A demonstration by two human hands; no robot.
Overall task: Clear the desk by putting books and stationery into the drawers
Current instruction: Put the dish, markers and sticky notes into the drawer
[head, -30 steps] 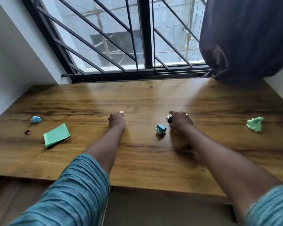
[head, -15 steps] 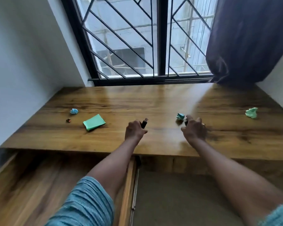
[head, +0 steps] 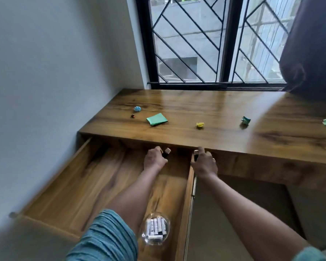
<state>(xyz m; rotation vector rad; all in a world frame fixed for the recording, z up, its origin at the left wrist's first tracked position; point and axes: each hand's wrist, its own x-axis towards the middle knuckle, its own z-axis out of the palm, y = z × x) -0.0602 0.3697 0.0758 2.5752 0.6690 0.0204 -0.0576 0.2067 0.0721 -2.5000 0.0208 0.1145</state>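
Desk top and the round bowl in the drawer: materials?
Desk top: wood or wood-look laminate, semi-gloss; grain streaks and window glare show. Bowl: clear glass or plastic, can't tell which; drawer grain and the small white cylinders inside show through.

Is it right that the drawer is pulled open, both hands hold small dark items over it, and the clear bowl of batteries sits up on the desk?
Not quite. In the head view the clear bowl of batteries sits inside the open drawer, near its front, not up on the desk. The rest stands: the left hand and right hand each hold a small dark item.
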